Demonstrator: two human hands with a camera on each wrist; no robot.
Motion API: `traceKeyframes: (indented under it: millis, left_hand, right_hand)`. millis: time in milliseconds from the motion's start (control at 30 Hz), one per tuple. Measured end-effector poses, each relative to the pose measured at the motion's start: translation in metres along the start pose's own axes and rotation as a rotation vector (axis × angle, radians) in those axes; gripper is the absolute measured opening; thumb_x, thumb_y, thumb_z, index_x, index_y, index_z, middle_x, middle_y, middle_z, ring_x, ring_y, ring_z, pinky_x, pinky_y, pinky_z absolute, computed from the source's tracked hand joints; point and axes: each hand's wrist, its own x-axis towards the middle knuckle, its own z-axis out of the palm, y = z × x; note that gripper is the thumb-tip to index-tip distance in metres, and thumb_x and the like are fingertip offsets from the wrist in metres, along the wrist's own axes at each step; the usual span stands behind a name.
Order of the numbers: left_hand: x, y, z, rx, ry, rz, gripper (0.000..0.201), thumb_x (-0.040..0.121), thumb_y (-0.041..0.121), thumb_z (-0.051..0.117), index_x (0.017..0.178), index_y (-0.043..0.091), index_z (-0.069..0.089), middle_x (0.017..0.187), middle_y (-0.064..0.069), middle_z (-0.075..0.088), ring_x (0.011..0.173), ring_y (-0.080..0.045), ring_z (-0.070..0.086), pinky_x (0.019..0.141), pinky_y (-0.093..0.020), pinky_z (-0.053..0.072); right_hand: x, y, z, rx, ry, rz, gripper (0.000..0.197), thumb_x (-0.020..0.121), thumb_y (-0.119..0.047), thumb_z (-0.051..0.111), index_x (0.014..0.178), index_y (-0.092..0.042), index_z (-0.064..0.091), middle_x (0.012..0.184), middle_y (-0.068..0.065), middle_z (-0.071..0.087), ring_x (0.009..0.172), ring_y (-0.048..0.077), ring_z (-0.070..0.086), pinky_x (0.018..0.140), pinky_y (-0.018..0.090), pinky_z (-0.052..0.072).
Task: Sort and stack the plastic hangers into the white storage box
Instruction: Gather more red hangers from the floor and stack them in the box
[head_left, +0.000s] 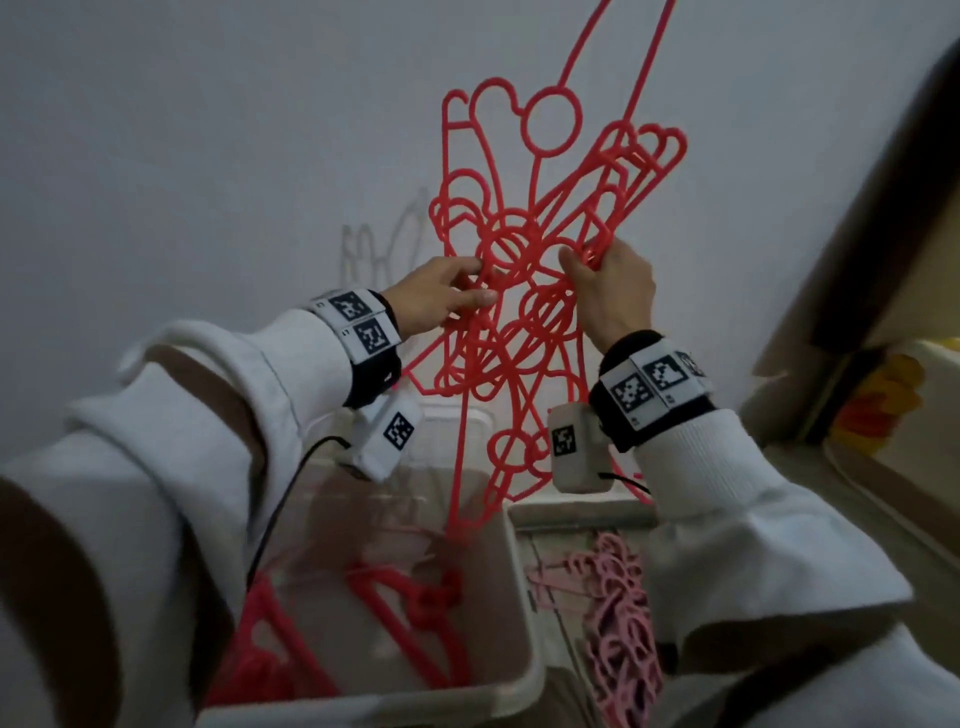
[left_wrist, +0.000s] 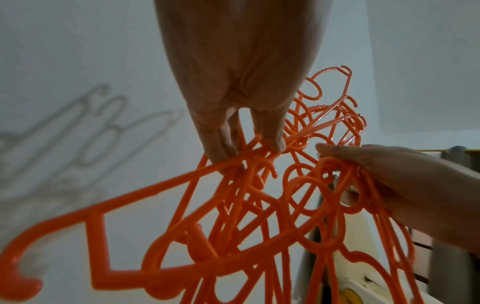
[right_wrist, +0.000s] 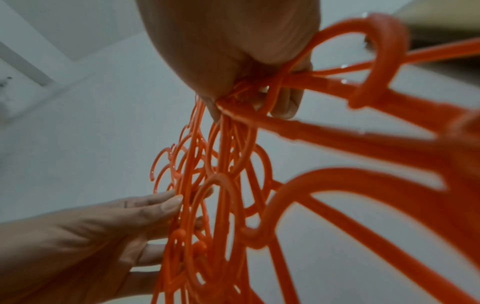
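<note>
Up against the pale wall (head_left: 208, 130) hangs a big tangled bunch of red plastic hangers (head_left: 524, 291), hooks and shoulder bars locked through one another, held in the air above the white storage box (head_left: 511, 597). Down in that box a few red hangers (head_left: 410, 597) already lie flat, and just beside it on the right sits a pile of pink hangers (head_left: 618, 623). Now the hands: the right hand (head_left: 613, 296) has its fingers curled round a sheaf of bars at the bunch's right side, carrying the load by the look of it. The left hand (head_left: 436, 296) pinches thin strands near the middle, fingertips (left_wrist: 275, 142) working into the knot. These look light and springy, stiff enough to keep shape, yet the hooks will surely snag; a hard tug could snap a thin loop. Best grip is likely the thick shoulder bar, sliding one hanger free along its hook.
</note>
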Motion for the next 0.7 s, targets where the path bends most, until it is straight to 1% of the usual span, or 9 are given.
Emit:
traceKeyframes:
  millis: [133,200,267,333,433,467,533,567,700]
  left_hand:
    - [-0.025,-0.04,-0.04,-0.001,-0.003,-0.115,0.02,0.094,0.014,0.052,0.113,0.007,0.055,0.089,-0.003,0.059,0.073,-0.011,0.062,0.074,-0.024,0.052]
    - [-0.038,-0.073,-0.045,-0.019,-0.026,-0.188,0.007,0.094,0.012,0.052,0.1,0.009,0.055,0.081,-0.002,0.056,0.066,-0.009,0.06,0.068,-0.023,0.05]
    - [-0.05,-0.11,-0.042,-0.047,-0.038,-0.265,0.004,0.093,0.011,0.053,0.091,0.014,0.054,0.077,-0.006,0.054,0.071,-0.016,0.053,0.068,-0.028,0.045]
    - [-0.058,-0.15,-0.029,-0.058,-0.06,-0.327,0.019,0.093,0.013,0.054,0.11,0.007,0.056,0.097,-0.016,0.06,0.087,-0.025,0.054,0.078,-0.033,0.044]
    - [-0.07,-0.201,-0.006,-0.102,-0.054,-0.415,0.04,0.091,0.017,0.058,0.128,0.005,0.05,0.12,-0.009,0.059,0.109,-0.025,0.058,0.1,-0.038,0.044]
    - [-0.073,-0.216,0.002,-0.153,-0.045,-0.435,0.036,0.091,0.012,0.057,0.125,0.001,0.052,0.113,-0.01,0.062,0.104,-0.021,0.061,0.098,-0.036,0.047]
    - [-0.08,-0.239,0.018,-0.266,-0.019,-0.513,0.025,0.092,0.002,0.053,0.117,-0.002,0.054,0.087,-0.004,0.061,0.076,-0.005,0.063,0.074,-0.019,0.051]
    - [-0.084,-0.249,0.026,-0.313,-0.009,-0.548,0.021,0.092,0.001,0.053,0.113,-0.001,0.054,0.082,-0.001,0.059,0.071,-0.003,0.059,0.067,-0.017,0.048]
    - [-0.097,-0.282,0.046,-0.478,-0.008,-0.724,0.02,0.093,0.006,0.054,0.112,0.01,0.054,0.091,-0.003,0.06,0.078,-0.012,0.056,0.063,-0.02,0.049]
  right_hand:
    - [-0.016,-0.019,0.06,-0.008,-0.066,-0.019,0.028,0.093,-0.034,0.05,0.1,-0.009,0.06,0.094,0.008,0.066,0.086,0.026,0.063,0.079,0.036,0.049]
    - [-0.034,-0.016,0.09,-0.036,-0.137,-0.006,0.028,0.094,-0.033,0.049,0.102,-0.008,0.059,0.099,0.009,0.066,0.09,0.028,0.062,0.074,0.032,0.044]
    - [-0.054,-0.007,0.116,-0.08,-0.215,-0.001,0.028,0.094,-0.032,0.048,0.103,-0.007,0.058,0.1,0.011,0.066,0.091,0.031,0.061,0.072,0.03,0.041]
    - [-0.072,0.006,0.136,-0.139,-0.28,-0.005,0.028,0.094,-0.031,0.048,0.103,-0.007,0.058,0.099,0.012,0.066,0.091,0.032,0.061,0.07,0.029,0.039]
    - [-0.094,0.029,0.164,-0.199,-0.393,-0.013,0.027,0.094,-0.03,0.049,0.102,-0.006,0.059,0.097,0.015,0.066,0.091,0.033,0.061,0.075,0.034,0.044]
    - [-0.101,0.037,0.173,-0.214,-0.431,-0.012,0.027,0.094,-0.029,0.049,0.101,-0.005,0.059,0.096,0.015,0.066,0.09,0.033,0.061,0.076,0.035,0.045]
    - [-0.112,0.052,0.187,-0.241,-0.504,0.001,0.027,0.094,-0.029,0.049,0.104,-0.006,0.059,0.098,0.015,0.065,0.092,0.033,0.061,0.079,0.037,0.046]
    - [-0.116,0.058,0.194,-0.257,-0.54,0.01,0.028,0.094,-0.029,0.049,0.106,-0.006,0.058,0.1,0.015,0.065,0.093,0.033,0.06,0.08,0.038,0.047]
    - [-0.128,0.073,0.215,-0.307,-0.708,0.054,0.03,0.092,-0.032,0.052,0.11,-0.009,0.059,0.104,0.015,0.066,0.098,0.033,0.06,0.082,0.037,0.046]
